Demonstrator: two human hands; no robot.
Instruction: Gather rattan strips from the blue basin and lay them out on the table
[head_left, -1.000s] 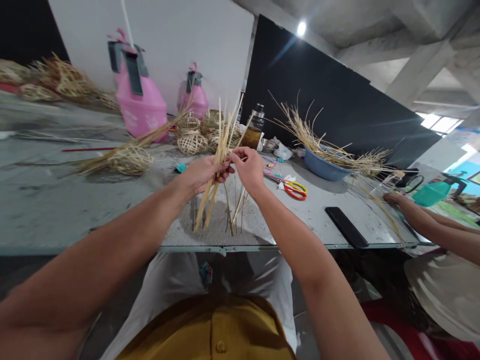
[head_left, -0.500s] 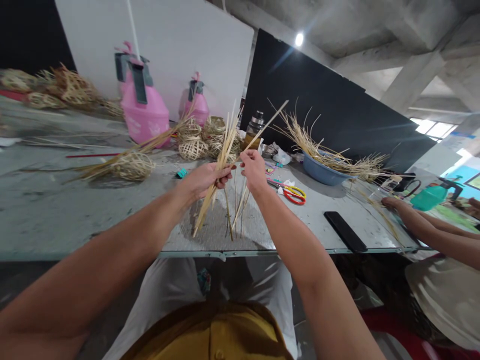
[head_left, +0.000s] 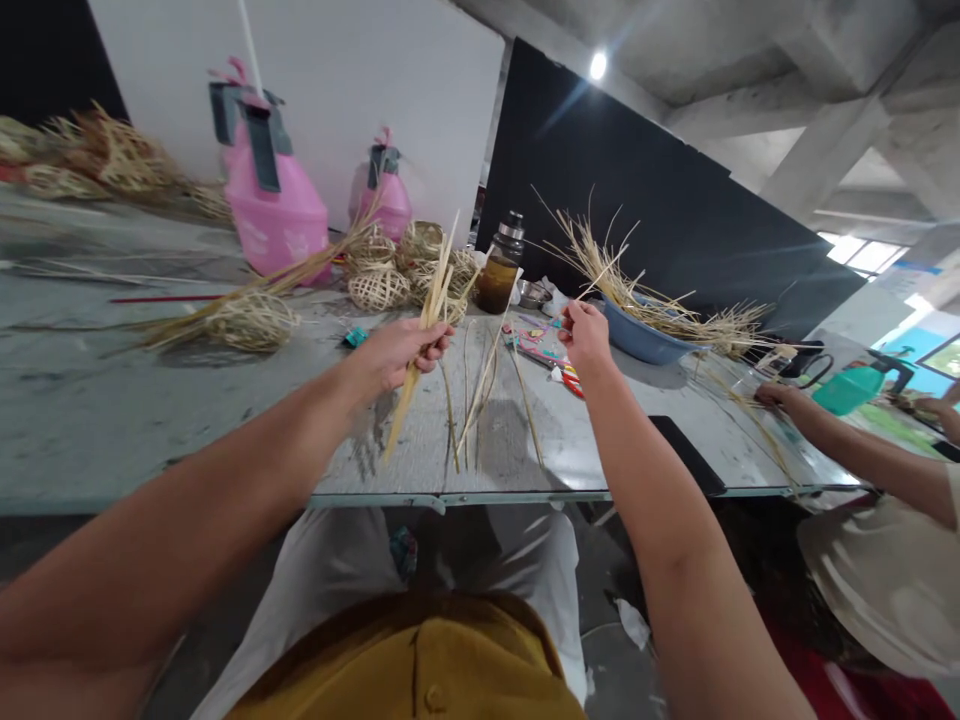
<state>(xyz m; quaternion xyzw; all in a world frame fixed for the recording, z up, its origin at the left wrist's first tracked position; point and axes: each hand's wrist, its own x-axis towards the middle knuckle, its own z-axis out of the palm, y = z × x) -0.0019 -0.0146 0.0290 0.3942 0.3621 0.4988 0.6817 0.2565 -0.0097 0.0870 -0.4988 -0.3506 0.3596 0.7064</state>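
My left hand (head_left: 412, 352) is closed around a bundle of flat pale bamboo-like strips (head_left: 405, 405). The bundle slants, its lower end close to the tabletop and its upper ends fanned out. To the right, my right hand (head_left: 585, 332) is raised with its fingers pinched together. A thin pale piece seems to stick out by those fingertips, but I cannot make out what it is. Between my hands, several loose narrow strips (head_left: 529, 410) lie on the grey table (head_left: 262, 430). Scissors (head_left: 571, 380) with red handles are partly hidden behind my right wrist.
Behind my hands are woven balls (head_left: 379, 285), pink spray bottles (head_left: 276, 220) and a jar of brown liquid (head_left: 499, 270). A blue basin (head_left: 645, 335) holds many strips. A black phone (head_left: 686, 455) lies by my right forearm. Another person's hand (head_left: 772, 395) works at the right.
My right hand has moved away from the bundle to the right, toward the basin. The long strip at its fingers no longer shows clearly. My left hand keeps the bundle, shifted slightly left.
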